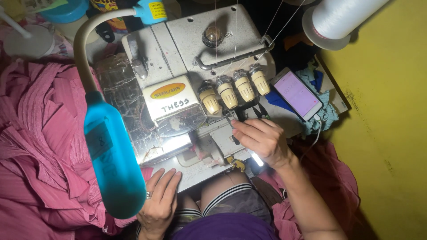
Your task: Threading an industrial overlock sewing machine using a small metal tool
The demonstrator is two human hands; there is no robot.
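Blue lamp head point(113, 160), left hand point(159, 202) flat on sewing machine point(195, 89), right hand point(262, 140) grip pinching thread.

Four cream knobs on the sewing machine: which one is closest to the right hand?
The second knob from the left. It sits just above the right hand, whose fingers reach toward the dark gap below it; the others lie farther off.

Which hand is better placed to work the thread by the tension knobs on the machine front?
Right. The right hand already has its fingertips at the machine front, just below the four cream tension knobs. The left hand lies flat on the machine bed's near edge, behind the blue lamp head, farther from the knobs.
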